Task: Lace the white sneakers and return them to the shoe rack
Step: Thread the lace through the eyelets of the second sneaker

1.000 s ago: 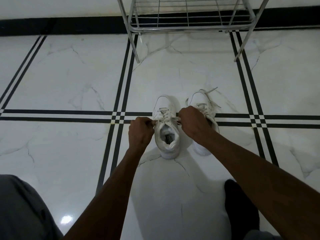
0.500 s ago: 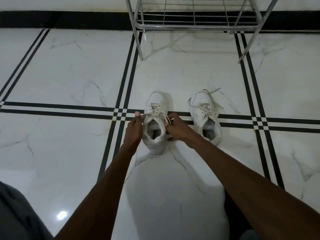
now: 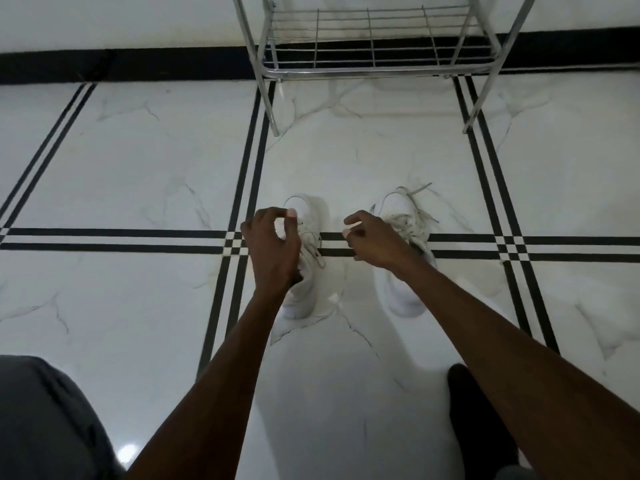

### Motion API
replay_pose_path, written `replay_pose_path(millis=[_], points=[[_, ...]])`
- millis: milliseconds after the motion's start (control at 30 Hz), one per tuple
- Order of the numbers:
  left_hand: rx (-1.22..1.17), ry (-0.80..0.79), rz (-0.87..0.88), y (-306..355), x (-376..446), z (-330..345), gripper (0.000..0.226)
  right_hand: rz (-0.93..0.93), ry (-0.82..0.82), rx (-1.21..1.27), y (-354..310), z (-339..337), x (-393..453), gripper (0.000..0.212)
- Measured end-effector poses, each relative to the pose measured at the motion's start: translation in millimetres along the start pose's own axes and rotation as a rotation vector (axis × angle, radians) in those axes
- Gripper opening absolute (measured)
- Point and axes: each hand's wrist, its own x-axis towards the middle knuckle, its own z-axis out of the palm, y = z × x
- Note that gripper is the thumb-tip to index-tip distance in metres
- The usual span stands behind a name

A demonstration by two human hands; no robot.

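Observation:
Two white sneakers stand side by side on the marble floor, toes pointing away from me. My left hand hovers over the left sneaker and hides much of its tongue; thumb and fingers are curved apart and hold nothing. Its laces lie loose beside that hand. My right hand is between the two shoes with loosely curled fingers and nothing in it; its wrist covers part of the right sneaker. That shoe's laces spread untied over its toe. The metal shoe rack stands straight ahead.
The rack's legs rest on the floor just beyond the shoes, against a wall with a black skirting. My grey-trousered knee is at the lower left and a black-socked foot at the lower right.
A second ago both hands pulled the left sneaker's laces sideways, then they gripped that shoe's sides. Now both have let go and lifted, and the right hand has shifted right.

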Motion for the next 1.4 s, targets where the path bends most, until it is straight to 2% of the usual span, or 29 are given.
replay_pose_path(millis=[67,133,200,267,333,400,467,600,733,833,900,1000,1133,1233,1400], points=[[-0.092,-0.12,0.056,26.2,-3.6,16.8,0.032,-0.028,0.121,0.045,3.0,-23.3,-4.0,0.021],[-0.166,-0.344,0.016,41.3,-12.0,38.7,0.03,-0.069,0.266,-0.005,9.5,-49.0,-8.5,0.012],[-0.186,-0.518,-0.052,47.0,-23.3,61.9,0.026,-0.061,0.377,-0.122,21.0,-76.0,-16.1,0.012],[-0.189,-0.624,-0.102,47.6,-37.9,82.5,0.027,0.011,0.411,-0.193,33.7,-98.6,-26.3,0.02],[-0.129,-0.667,-0.068,49.6,-51.7,95.9,0.034,0.101,0.325,-0.28,51.8,-113.5,-31.6,0.03],[-0.096,-0.663,-0.016,48.3,-58.3,105.4,0.046,0.168,0.167,-0.318,67.0,-114.7,-35.7,0.046],[-0.062,-0.655,0.012,44.8,-58.9,110.7,0.055,0.141,0.094,-0.239,80.3,-105.2,-35.9,0.057],[-0.03,-0.66,0.1,41.4,-55.8,108.7,0.057,-0.01,0.171,-0.27,86.9,-86.7,-30.9,0.041],[-0.014,-0.641,0.068,34.3,-48.9,94.6,0.061,-0.051,0.122,-0.26,79.0,-77.3,-27.5,0.039],[0.006,-0.688,0.081,30.0,-41.4,78.8,0.067,-0.063,0.098,-0.253,71.5,-67.7,-27.6,0.043],[0.042,-0.701,0.092,30.3,-36.6,70.9,0.06,-0.059,0.073,-0.239,67.5,-61.9,-26.8,0.047],[0.039,-0.617,0.077,29.9,-29.9,68.2,0.035,-0.035,0.084,-0.182,60.3,-54.5,-25.8,0.049],[0.036,-0.557,0.1,33.7,-29.3,71.1,0.019,-0.017,0.19,-0.033,51.0,-42.9,-23.2,0.029],[0.001,-0.485,0.077,36.3,-34.0,75.7,0.006,-0.027,0.225,-0.061,49.7,-38.0,-21.5,0.011],[-0.009,-0.42,0.049,31.8,-36.1,76.1,0.007,-0.144,0.224,-0.14,53.9,-38.3,-23.4,0.012]])
